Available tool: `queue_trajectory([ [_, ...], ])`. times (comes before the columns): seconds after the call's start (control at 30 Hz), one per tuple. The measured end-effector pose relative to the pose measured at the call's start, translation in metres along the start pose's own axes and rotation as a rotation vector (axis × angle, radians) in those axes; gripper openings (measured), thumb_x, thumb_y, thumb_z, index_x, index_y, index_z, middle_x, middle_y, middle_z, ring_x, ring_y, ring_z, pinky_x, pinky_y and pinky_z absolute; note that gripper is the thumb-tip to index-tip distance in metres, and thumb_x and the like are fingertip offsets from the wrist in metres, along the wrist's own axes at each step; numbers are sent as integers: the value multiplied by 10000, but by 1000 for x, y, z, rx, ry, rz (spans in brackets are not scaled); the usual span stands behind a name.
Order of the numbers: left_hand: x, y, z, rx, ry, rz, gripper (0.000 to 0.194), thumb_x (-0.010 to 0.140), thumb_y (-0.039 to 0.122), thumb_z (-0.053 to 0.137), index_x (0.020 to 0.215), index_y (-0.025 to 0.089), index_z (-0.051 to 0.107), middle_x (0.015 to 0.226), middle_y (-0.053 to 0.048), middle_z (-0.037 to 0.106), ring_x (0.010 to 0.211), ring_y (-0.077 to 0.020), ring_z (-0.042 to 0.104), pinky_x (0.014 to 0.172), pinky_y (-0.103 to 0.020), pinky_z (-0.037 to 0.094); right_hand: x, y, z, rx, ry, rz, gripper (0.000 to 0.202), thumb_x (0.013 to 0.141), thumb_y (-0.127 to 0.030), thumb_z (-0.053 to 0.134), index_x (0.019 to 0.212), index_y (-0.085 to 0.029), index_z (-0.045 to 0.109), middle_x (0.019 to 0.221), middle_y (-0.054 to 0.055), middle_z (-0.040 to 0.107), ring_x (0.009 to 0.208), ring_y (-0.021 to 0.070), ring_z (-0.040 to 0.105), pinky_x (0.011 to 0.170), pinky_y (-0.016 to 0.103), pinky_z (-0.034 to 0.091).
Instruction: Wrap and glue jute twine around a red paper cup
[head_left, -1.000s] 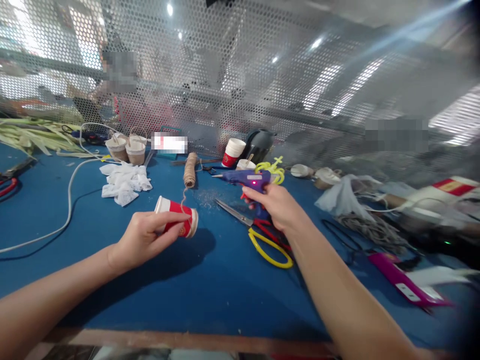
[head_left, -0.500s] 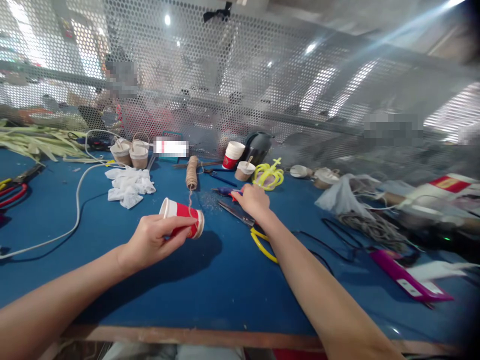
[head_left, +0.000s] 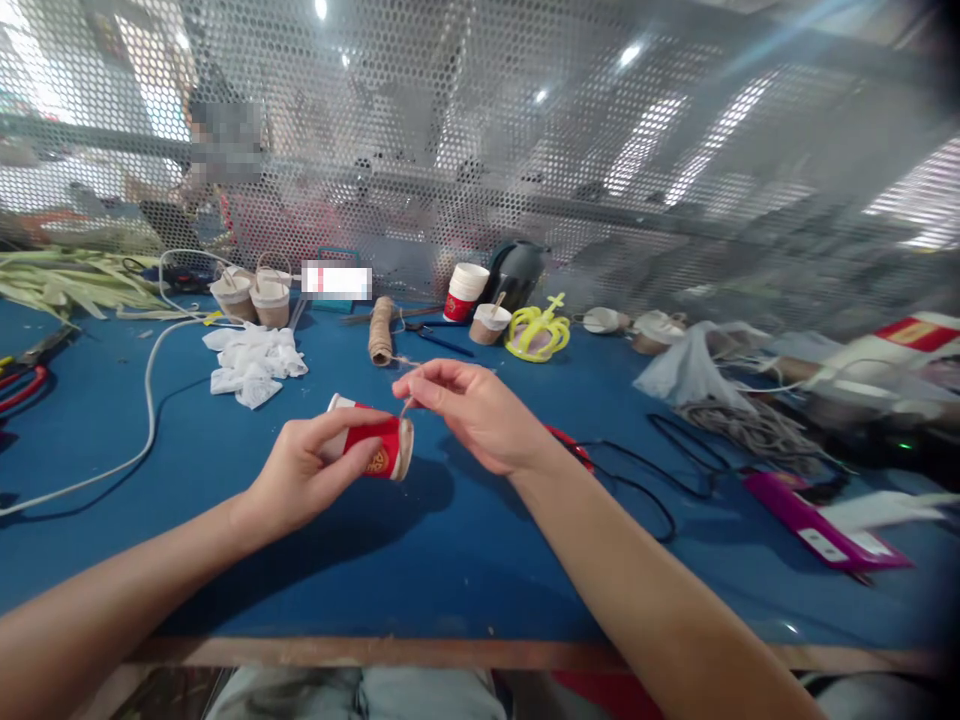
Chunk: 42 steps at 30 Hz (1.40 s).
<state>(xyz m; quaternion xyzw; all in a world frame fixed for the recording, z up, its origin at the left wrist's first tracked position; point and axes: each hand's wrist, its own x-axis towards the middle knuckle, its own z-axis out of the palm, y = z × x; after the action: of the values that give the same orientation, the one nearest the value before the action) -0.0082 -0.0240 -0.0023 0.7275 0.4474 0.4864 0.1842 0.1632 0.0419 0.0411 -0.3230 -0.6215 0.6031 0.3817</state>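
Observation:
My left hand (head_left: 307, 470) is closed around a red and white paper cup (head_left: 382, 447), tipped on its side above the table. Twine is wound near the cup's right end. At the right of the cup, my right hand (head_left: 476, 410) pinches the twine (head_left: 406, 407) between thumb and fingers. From there the strand runs back to a spool of twine (head_left: 381, 335) lying behind the hands. A red part of some tool (head_left: 571, 447) shows beside my right wrist; the rest of it is hidden.
Behind stand a stack of paper cups (head_left: 465, 292), a small twine-wrapped cup (head_left: 489, 325) and a yellow crown-shaped piece (head_left: 537, 332). White crumpled cloth (head_left: 255, 362) lies left. Black cables (head_left: 637, 480) and a purple power strip (head_left: 817, 520) lie right. A perforated metal screen (head_left: 420, 150) rises behind.
My right hand has come left and nearer, away from the blue and red tool, and now holds the twine. The cup has turned slightly in my left hand. The scissors no longer show.

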Motion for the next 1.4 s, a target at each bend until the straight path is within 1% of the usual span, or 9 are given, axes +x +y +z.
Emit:
queue_trajectory([
  [0.13,1,5,0,-121,-22,-129,200,787,240,530,886,147,677,821,-48,707,670,-120,621,588,-179,480,-18,-9,-5,-80,38,-58,109,653,-260,695,714,-187,641,746,-13,636,741,108,568,774,284,433],
  [0.27,-1,7,3,-180,-51,-179,204,780,242,542,889,138,680,821,-51,704,690,-127,624,606,-184,486,-24,-4,-4,-164,112,-110,111,658,-268,695,702,-184,638,697,-19,628,672,98,564,697,259,451],
  [0.4,-3,8,4,-197,-82,-181,191,773,219,545,886,139,676,823,-48,709,664,-124,623,574,-184,490,-22,2,-4,-236,155,-85,124,668,-279,687,706,-176,631,683,-17,630,635,93,561,660,248,453],
  [0.53,-3,9,4,-152,-85,-165,182,765,201,548,877,142,679,794,-41,717,642,-117,628,559,-171,492,-23,5,-5,-254,158,-70,127,683,-281,673,717,-170,622,687,-13,637,642,96,574,660,247,461],
  [0.7,-3,10,4,-135,-68,-112,175,763,188,554,866,135,686,806,-53,720,643,-115,638,567,-166,500,-27,4,-4,-333,175,-131,104,712,-272,643,718,-174,609,704,-7,643,662,110,590,679,263,466],
  [0.8,-3,11,5,-108,-53,-67,162,750,162,560,846,136,688,769,-45,718,597,-109,625,480,-153,477,-28,4,-4,-380,182,-126,103,725,-275,627,716,-176,599,701,-1,647,660,117,594,664,265,467],
  [0.93,-5,12,3,-57,-58,-17,161,741,160,567,846,148,687,672,-4,693,407,-46,493,332,-126,356,-28,5,-2,-411,190,-114,100,730,-268,617,711,-172,593,685,0,641,641,115,588,639,256,461],
  [1.07,-7,12,2,-9,-69,25,154,746,164,563,847,151,678,501,54,613,311,-15,328,294,-125,278,-28,4,0,-427,189,-100,99,731,-259,615,703,-167,593,666,-3,632,620,105,570,630,245,448],
  [1.4,-8,12,1,58,-34,119,152,738,158,571,842,149,682,435,62,557,316,-22,333,312,-128,274,-27,9,-1,-490,174,-103,93,743,-258,604,703,-173,601,691,-2,637,659,120,568,671,271,427],
])
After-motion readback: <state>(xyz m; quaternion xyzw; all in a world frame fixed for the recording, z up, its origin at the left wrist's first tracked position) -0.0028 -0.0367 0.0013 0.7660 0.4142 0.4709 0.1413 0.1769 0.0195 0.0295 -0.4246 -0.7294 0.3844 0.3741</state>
